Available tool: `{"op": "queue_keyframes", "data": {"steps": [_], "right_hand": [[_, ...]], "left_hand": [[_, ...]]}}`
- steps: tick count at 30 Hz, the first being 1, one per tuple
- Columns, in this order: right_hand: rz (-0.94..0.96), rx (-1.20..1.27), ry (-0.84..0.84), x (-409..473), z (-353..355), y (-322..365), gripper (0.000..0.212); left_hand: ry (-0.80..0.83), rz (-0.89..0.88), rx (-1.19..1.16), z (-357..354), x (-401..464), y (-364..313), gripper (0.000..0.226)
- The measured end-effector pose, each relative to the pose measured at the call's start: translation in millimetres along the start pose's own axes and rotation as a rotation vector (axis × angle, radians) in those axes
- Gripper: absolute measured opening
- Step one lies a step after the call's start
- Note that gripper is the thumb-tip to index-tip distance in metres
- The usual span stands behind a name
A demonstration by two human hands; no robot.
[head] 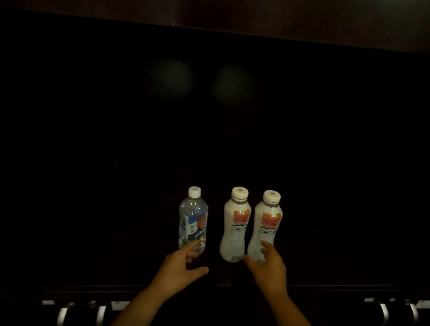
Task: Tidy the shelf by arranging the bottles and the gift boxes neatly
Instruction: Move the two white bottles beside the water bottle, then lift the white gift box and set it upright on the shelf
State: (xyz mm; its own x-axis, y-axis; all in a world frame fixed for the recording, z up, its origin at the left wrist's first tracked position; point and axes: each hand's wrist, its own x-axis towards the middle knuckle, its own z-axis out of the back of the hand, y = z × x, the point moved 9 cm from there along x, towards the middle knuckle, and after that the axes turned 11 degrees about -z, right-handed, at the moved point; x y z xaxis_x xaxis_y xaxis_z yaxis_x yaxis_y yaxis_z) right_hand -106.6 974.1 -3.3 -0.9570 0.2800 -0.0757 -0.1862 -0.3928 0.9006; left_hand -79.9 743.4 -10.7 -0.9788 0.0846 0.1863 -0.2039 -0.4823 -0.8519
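Three bottles stand upright in a row on a very dark shelf. At the left is a clear water bottle with a white cap and a blue-green label. Beside it stand two white bottles with red-orange labels, the middle one and the right one. My left hand is at the base of the water bottle, fingers spread and fingertips touching it. The fingers of my right hand are apart at the base of the right white bottle, touching it without a clear grip. No gift boxes are visible.
The shelf's front edge runs across just below the hands. Below it, metal handles or rails glint at lower left and lower right. A dark board spans the top. Most of the scene is too dark to read.
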Motion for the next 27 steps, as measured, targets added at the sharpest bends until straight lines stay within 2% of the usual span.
{"op": "queue_keyframes", "data": {"steps": [7,13,18,27], "right_hand": [[0.169,-0.228,0.175,-112,-72,64,0.061],[0.215,-0.297,0.299,-236,-166,95,0.064],[0.335,-0.379,0.372,-317,-242,133,0.062],[0.437,-0.412,0.362,-368,-345,211,0.066]], "left_hand": [[-0.04,-0.044,0.136,117,-96,9,0.064],[-0.129,0.053,0.248,253,-230,67,0.064],[-0.239,0.136,0.31,354,-309,93,0.068],[-0.291,0.141,0.388,458,-341,107,0.067]]}}
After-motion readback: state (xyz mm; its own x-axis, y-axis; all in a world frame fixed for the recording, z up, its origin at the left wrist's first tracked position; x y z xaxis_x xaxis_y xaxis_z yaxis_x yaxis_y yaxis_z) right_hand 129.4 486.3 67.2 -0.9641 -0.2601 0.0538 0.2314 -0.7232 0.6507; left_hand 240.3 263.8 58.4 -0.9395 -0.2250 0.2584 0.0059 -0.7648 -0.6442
